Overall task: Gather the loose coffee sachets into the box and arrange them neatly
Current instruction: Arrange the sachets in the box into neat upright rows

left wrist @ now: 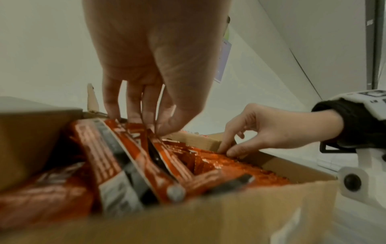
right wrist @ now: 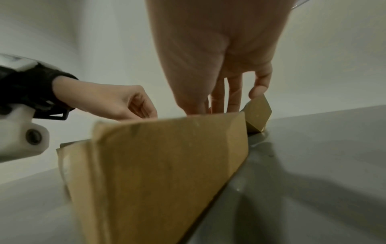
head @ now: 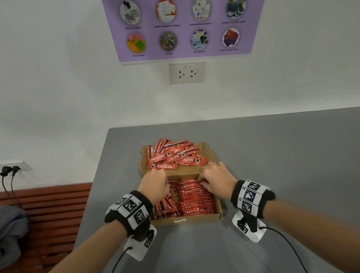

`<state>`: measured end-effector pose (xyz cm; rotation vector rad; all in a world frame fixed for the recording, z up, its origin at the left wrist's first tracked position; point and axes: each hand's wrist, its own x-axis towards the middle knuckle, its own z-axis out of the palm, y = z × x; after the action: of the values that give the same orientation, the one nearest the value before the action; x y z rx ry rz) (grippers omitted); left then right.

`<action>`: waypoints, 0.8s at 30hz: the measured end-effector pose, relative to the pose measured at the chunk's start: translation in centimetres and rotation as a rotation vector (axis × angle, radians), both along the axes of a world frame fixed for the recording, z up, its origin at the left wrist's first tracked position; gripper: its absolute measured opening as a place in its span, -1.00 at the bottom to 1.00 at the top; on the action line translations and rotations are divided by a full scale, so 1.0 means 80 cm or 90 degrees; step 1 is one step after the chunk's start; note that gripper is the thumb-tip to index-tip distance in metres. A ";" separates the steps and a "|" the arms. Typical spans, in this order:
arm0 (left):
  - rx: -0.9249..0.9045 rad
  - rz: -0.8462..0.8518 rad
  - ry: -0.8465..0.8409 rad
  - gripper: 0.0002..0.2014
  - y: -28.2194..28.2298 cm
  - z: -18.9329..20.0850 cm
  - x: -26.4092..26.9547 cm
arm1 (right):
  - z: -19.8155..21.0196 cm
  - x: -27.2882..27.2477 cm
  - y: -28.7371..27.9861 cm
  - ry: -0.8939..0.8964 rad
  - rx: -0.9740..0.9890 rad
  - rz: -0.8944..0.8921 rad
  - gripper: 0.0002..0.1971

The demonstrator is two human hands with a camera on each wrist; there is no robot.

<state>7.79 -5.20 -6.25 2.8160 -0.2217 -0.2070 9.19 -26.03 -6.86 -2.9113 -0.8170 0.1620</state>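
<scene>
An open cardboard box (head: 188,219) sits on the grey table. Red coffee sachets (head: 195,200) stand packed in a row in its right part, and others lean loosely at its left (head: 165,207). A heap of loose sachets (head: 174,156) lies on the opened lid flap (head: 177,171) behind. My left hand (head: 167,186) reaches into the far left of the box; in the left wrist view it (left wrist: 154,127) pinches the tops of the leaning sachets (left wrist: 133,158). My right hand (head: 201,181) pinches the far end of the packed row (left wrist: 226,151). The box wall (right wrist: 167,165) hides its fingertips in the right wrist view.
The grey table (head: 285,159) stretches right and toward me around the box. Behind it is a white wall with a socket (head: 187,73) and a purple poster (head: 186,20). Left of the table stands a wooden bench (head: 50,213) with a grey bag (head: 4,234).
</scene>
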 end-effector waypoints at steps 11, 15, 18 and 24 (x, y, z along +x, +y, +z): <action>0.158 -0.041 -0.129 -0.85 -0.007 -0.012 -0.001 | 0.014 0.002 0.001 -0.006 0.009 -0.028 -0.80; 0.132 -0.029 -0.118 -0.85 -0.003 -0.013 0.001 | 0.019 0.006 0.020 -0.007 -0.041 0.029 -0.85; 0.125 -0.019 -0.109 -0.80 -0.001 -0.011 0.001 | 0.024 0.011 0.028 -0.010 -0.084 0.039 -0.85; 0.126 -0.014 -0.093 -0.79 -0.002 -0.010 0.002 | 0.025 0.015 0.035 -0.013 -0.104 0.050 -0.87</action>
<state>7.99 -5.37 -7.05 3.0291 -0.2780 -0.0286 10.37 -23.27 -4.90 -3.0378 -0.9646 0.2153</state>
